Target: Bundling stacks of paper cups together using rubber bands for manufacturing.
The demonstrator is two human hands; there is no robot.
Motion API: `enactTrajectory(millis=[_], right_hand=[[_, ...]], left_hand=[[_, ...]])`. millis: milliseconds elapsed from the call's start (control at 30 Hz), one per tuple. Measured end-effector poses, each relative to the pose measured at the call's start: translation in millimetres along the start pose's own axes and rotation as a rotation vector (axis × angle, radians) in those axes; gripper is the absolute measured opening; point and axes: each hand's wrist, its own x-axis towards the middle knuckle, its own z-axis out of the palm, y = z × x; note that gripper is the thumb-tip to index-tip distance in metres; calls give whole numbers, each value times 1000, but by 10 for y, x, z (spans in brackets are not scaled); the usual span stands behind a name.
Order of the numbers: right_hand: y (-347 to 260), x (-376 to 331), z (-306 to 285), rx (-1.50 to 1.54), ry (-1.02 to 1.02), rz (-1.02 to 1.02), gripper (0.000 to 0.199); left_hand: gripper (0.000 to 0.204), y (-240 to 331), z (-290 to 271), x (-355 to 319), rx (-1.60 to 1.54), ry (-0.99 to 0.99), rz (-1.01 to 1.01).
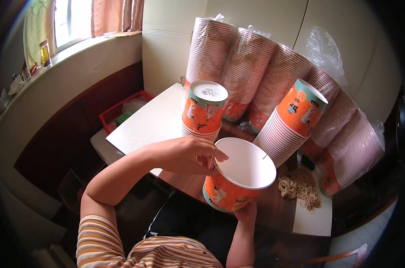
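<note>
A large orange paper bucket (232,196) with a white inside, a green base band and animal pictures is tilted in front of me, its mouth up and towards the right. My left hand (189,154) closes on its left rim, a finger reaching over the edge; a thin cord seems to run down the wall below these fingers. From beneath, my right hand (247,211) grips the bucket's lower side, its fingers partly hidden. A small bit of cord shows at the right rim. Right of the bucket lies a tangled pile of beige cords (299,187).
Upside-down bucket stacks stand behind: a short one (203,111) and a taller leaning one (294,120). Several plastic-wrapped stacks (249,67) line the wall. A white board (151,116) covers the table's left; a red basket (111,118) sits beyond it.
</note>
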Motion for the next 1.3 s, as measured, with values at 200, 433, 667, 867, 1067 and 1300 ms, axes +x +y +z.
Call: enactTrajectory(millis=[200,433,667,867,1067,1300], right_hand=[[-80,135,-339,271,-503,231,46],[-130,-27,-176,255,-162,142,45],[-918,59,174,-369,-233,-537,45],[-1308,414,1441,-1320,-187,-1035,17],[-1150,1083,2329,-1710,-397,-1168,14],[-774,1631,2735,-1813,-615,-1161,22]], left_hand=[[21,-155,0,45,-22,-45,123],[27,-220,100,-85,132,143,256],[45,-1098,420,-482,-58,579,-74],[44,-1943,651,-534,185,917,-399],[60,-2301,778,-344,184,897,-458],[58,-2242,817,-319,207,775,-439]])
